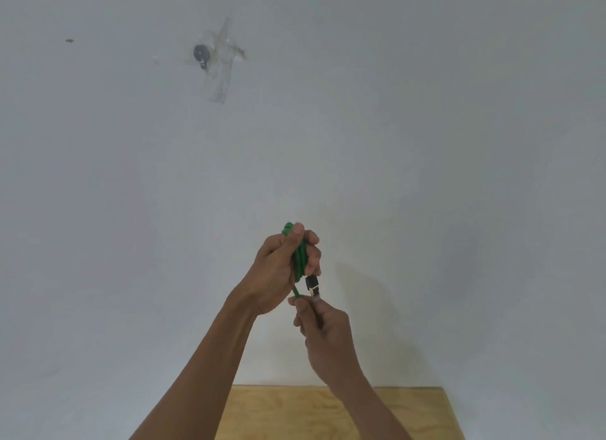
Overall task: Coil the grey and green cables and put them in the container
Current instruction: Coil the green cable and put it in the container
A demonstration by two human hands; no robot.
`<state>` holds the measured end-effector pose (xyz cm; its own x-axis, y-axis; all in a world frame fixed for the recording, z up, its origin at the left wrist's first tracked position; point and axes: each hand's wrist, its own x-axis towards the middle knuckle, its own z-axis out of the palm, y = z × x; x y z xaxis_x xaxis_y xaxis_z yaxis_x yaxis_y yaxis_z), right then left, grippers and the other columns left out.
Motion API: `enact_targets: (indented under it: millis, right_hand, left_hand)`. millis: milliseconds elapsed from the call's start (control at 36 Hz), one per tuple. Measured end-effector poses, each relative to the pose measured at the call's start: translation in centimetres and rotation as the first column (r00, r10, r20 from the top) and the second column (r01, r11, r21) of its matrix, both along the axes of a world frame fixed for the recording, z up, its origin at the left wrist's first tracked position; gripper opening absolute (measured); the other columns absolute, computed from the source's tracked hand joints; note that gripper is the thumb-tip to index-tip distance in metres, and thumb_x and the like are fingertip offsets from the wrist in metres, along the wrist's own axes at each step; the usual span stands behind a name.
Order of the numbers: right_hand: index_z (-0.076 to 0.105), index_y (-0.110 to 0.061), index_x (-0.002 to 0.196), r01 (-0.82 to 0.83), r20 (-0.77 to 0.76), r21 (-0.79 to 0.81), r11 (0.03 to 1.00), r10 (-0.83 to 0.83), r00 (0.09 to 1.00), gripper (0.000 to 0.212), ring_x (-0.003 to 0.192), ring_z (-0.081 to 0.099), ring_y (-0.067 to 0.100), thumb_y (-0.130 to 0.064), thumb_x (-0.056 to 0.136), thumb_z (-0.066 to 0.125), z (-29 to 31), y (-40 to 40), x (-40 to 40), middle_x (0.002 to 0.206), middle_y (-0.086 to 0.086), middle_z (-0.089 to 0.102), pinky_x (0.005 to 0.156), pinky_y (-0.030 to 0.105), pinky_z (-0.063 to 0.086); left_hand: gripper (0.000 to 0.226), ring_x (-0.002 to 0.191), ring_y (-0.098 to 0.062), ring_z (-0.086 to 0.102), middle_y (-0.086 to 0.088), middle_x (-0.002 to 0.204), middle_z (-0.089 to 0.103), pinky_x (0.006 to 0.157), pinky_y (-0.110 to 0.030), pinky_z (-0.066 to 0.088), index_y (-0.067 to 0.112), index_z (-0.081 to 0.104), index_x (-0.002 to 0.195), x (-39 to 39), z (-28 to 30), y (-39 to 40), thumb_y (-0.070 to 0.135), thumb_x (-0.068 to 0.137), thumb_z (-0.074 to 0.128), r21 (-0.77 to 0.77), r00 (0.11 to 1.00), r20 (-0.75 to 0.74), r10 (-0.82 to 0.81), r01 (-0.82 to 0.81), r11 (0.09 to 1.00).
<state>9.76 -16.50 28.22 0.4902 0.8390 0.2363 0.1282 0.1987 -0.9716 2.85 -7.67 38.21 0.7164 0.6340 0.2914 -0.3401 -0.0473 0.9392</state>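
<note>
The green cable (300, 259) is bunched into a tight coil inside my left hand (278, 269), which is raised in front of a white wall. A short free length runs down from the coil to my right hand (323, 331), just below the left. My right hand pinches that cable end by its black and gold connector (312, 288), which points up between both hands. The grey cable and the container are out of view.
A plywood table top (410, 413) shows at the bottom edge, under my forearms. On the white wall at upper left, a small grey metal knob (201, 54) sits under clear tape. A small dark mark (69, 40) is further left.
</note>
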Motion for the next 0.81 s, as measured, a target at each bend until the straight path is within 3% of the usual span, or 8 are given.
enact_targets:
  millis: [111,222,389,528,583,639,722,806]
  right_hand:
    - [0.074,-0.021,0.090,0.129,0.185,-0.009,0.992,-0.125,0.975,0.019,0.060,0.057,0.005,-0.024,0.098,0.057,1.0,-1.0,-0.7,0.068,-0.005,0.067,0.057,0.010,0.040]
    - [0.072,-0.022,0.086,0.178,0.393,-0.014,0.984,-0.158,0.906,0.018,0.061,0.055,0.011,-0.027,0.097,0.058,2.3,-1.9,-0.5,0.063,-0.007,0.061,0.054,0.014,0.039]
    - [0.067,-0.028,0.094,0.259,0.796,-0.024,0.966,-0.138,0.589,0.024,0.068,0.052,0.013,-0.037,0.098,0.045,4.9,-3.6,0.3,0.079,-0.007,0.061,0.060,0.026,0.039]
    - [0.062,-0.029,0.106,0.202,0.944,-0.061,0.977,-0.010,0.331,0.027,0.087,0.064,0.020,-0.038,0.100,0.037,9.4,-4.2,1.9,0.097,-0.006,0.064,0.073,0.034,0.050]
    - [0.064,-0.031,0.107,0.142,0.980,-0.007,0.990,-0.021,0.196,0.025,0.090,0.065,0.020,-0.038,0.101,0.040,11.4,-3.9,3.1,0.099,-0.007,0.067,0.076,0.034,0.047]
    - [0.067,-0.033,0.100,0.089,0.990,0.024,0.996,-0.036,0.135,0.021,0.091,0.063,0.016,-0.041,0.098,0.049,13.0,-3.0,4.6,0.098,-0.010,0.069,0.081,0.036,0.042]
    - [0.069,-0.033,0.094,0.019,0.971,-0.053,0.998,0.048,0.232,0.020,0.082,0.057,0.004,-0.051,0.088,0.063,14.4,-1.5,7.0,0.090,-0.018,0.069,0.082,0.031,0.038]
    - [0.072,-0.028,0.084,-0.177,0.799,-0.123,0.977,0.203,0.566,0.017,0.064,0.055,0.010,-0.044,0.079,0.077,14.7,-0.7,7.8,0.078,-0.013,0.070,0.065,0.036,0.045]
  left_hand:
    - [0.040,0.063,-0.022,0.047,-0.012,0.066,0.050,0.073,-0.036,0.049,0.003,0.058,0.093,0.1,-0.4,0.8,0.037,0.102,0.038,0.092,0.996,-0.086,0.028,-0.020,0.996]
    - [0.039,0.062,-0.022,0.048,-0.011,0.065,0.051,0.071,-0.034,0.050,0.001,0.057,0.094,-0.6,-0.3,1.3,0.033,0.104,0.037,0.087,0.996,-0.089,0.024,-0.017,0.996]
    - [0.038,0.062,-0.021,0.051,-0.008,0.066,0.059,0.070,-0.035,0.049,-0.001,0.058,0.096,-2.0,-0.1,2.1,0.029,0.105,0.037,0.097,0.993,-0.112,0.041,-0.030,0.995]
    - [0.041,0.069,-0.021,0.059,-0.008,0.077,0.069,0.070,-0.039,0.051,-0.003,0.063,0.098,-2.7,-0.8,1.4,0.031,0.106,0.041,0.332,0.931,-0.312,0.189,-0.080,0.940]
    - [0.045,0.068,-0.018,0.062,-0.004,0.074,0.069,0.068,-0.033,0.050,0.002,0.067,0.090,-3.0,-1.0,0.9,0.034,0.105,0.040,0.379,0.906,-0.371,0.206,-0.055,0.924]
    - [0.051,0.070,-0.020,0.063,-0.007,0.076,0.070,0.067,-0.033,0.049,0.005,0.067,0.084,-3.3,-1.0,0.2,0.039,0.106,0.036,0.356,0.897,-0.418,0.142,0.018,0.934]
    - [0.059,0.065,-0.025,0.056,-0.013,0.073,0.065,0.067,-0.036,0.045,0.008,0.062,0.087,-3.2,-0.8,-1.2,0.050,0.105,0.025,0.227,0.916,-0.402,0.003,0.096,0.969]
    - [0.068,0.051,-0.021,0.045,-0.010,0.057,0.053,0.060,-0.033,0.042,0.008,0.059,0.080,-2.9,-0.5,-2.4,0.061,0.100,0.021,0.108,0.939,-0.341,-0.055,0.097,0.989]
